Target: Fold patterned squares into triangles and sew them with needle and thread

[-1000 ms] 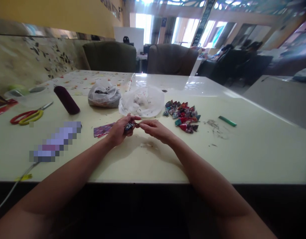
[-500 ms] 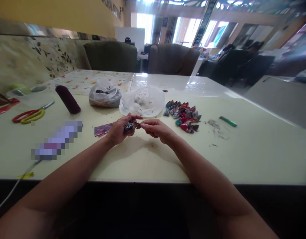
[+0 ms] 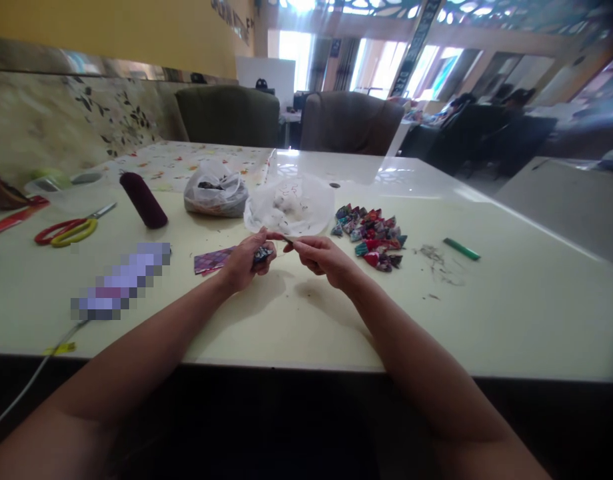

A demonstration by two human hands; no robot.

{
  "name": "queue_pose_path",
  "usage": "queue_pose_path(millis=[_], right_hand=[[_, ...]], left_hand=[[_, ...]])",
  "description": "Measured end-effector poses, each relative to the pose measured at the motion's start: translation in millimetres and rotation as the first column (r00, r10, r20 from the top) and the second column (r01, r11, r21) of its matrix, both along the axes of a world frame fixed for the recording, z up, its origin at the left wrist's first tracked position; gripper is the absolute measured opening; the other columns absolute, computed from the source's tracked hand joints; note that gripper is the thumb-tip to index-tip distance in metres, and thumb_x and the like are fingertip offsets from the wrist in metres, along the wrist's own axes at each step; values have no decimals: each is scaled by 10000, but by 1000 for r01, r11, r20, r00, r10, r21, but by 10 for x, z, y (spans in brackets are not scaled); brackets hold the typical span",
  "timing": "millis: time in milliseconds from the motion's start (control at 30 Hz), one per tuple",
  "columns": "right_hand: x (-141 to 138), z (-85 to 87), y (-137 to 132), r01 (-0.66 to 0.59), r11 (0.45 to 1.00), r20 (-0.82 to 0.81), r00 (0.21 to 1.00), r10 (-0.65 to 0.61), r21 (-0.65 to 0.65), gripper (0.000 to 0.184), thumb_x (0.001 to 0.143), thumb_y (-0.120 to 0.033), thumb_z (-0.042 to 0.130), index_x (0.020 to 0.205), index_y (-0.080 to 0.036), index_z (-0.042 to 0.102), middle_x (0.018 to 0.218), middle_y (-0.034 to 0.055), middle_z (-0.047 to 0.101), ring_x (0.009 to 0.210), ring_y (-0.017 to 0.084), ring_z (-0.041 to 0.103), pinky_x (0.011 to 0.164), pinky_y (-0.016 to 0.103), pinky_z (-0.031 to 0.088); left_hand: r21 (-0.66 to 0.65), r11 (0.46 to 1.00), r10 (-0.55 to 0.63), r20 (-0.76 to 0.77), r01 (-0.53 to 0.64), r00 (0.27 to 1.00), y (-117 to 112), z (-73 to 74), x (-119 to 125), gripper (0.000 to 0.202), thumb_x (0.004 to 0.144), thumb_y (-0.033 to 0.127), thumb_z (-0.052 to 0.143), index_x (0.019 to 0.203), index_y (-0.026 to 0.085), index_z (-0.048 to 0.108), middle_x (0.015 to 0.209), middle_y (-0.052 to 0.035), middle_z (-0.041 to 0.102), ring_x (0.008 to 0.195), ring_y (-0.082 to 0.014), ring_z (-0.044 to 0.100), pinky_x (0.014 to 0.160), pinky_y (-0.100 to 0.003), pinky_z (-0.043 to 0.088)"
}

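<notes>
My left hand (image 3: 244, 263) is closed around a small dark fabric piece (image 3: 262, 254) with a pale pattern, its index finger reaching out to the right. Facing it, my right hand (image 3: 322, 259) pinches something thin and dark (image 3: 288, 241) between thumb and forefinger, too small to name. The left fingertip comes close to that thin thing; whether they touch I cannot tell. Under and beside my left wrist lie flat purple patterned fabric strips (image 3: 212, 261). Right of my hands sits a cluster of small, pointed, stuffed-looking patterned fabric pieces (image 3: 374, 233).
Behind my hands are a plastic bag of white stuffing (image 3: 289, 207) and a bag with dark contents (image 3: 215, 193). Scissors (image 3: 76, 230), a maroon cylinder (image 3: 144, 201) and a blurred-out device (image 3: 124, 277) with a cable lie left. A green stick (image 3: 461, 249) lies right, near dark scraps (image 3: 436, 260).
My right hand has drawn slightly away from the fabric piece, widening the gap between the hands. The whole view has shifted a little; the things on the table stay put.
</notes>
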State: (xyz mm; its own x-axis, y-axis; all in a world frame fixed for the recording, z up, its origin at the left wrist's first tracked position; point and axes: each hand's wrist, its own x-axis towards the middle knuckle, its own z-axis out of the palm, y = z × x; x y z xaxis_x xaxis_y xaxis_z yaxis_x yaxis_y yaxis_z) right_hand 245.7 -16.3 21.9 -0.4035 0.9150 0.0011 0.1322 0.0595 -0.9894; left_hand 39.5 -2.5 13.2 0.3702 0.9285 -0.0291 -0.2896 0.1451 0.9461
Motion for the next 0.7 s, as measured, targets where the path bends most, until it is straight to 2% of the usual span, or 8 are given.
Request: queue_pose_path(millis=[67,167,233,333,400,533,600,700], right_hand=[[22,7,28,36,987,256,964,-76,158,367,870,-525,630,989,-189,718,644,-27,443,558,99,328,520,252,205],[4,7,33,-18,933,649,724,-236,359,246,845,-425,683,940,-198,701,787,30,621,687,147,487,603,265,288],[-26,-7,12,-109,932,781,584,-223,347,241,869,-428,657,926,-195,679,854,51,670,733,177,543,627,275,320],[-36,-65,-7,-216,909,840,501,-210,357,231,879,-407,652,949,-188,671,910,79,680,789,215,599,661,291,384],[-22,-121,7,-241,850,793,538,-285,469,260,882,-391,665,1032,-179,685,1016,113,682,875,247,634,722,318,440],[-92,-132,-54,-120,700,507,774,-378,704,249,931,-300,611,1140,-176,665,944,84,704,780,207,668,707,323,506],[-217,-15,-230,-42,577,318,865,-388,815,236,951,-236,575,1171,-195,650,858,48,706,711,183,665,663,304,522],[-429,282,-700,-26,422,192,914,-357,906,380,959,-169,565,1321,-282,593,907,31,720,758,187,695,702,312,561]], left_hand=[[-38,995,94,-18,-95,995,30,-33,-3,378,922,548,603,920,171,600,553,36,487,376,-54,263,385,-184,214],[-68,978,194,-27,-196,981,65,-62,-11,341,962,492,551,828,179,534,547,39,483,371,-51,275,374,-171,226],[-62,973,221,-42,-224,974,78,-72,-14,362,983,475,511,783,173,522,544,35,474,373,-51,293,368,-167,221],[-21,971,235,-67,-237,970,97,-101,-12,415,960,517,535,731,172,519,550,23,482,390,-58,342,370,-175,239],[54,968,248,-89,-244,965,116,-135,-14,442,946,533,542,696,169,524,555,18,483,397,-62,357,372,-188,257],[208,944,290,-149,-257,945,159,-201,-38,496,929,554,532,615,170,511,521,26,440,392,-63,347,385,-214,255],[246,933,309,-176,-263,934,177,-214,-55,512,925,570,521,599,175,503,488,38,412,385,-62,332,404,-224,249],[289,919,330,-196,-267,924,192,-209,-71,532,912,600,505,585,181,495,468,44,393,408,-71,350,445,-241,270]])
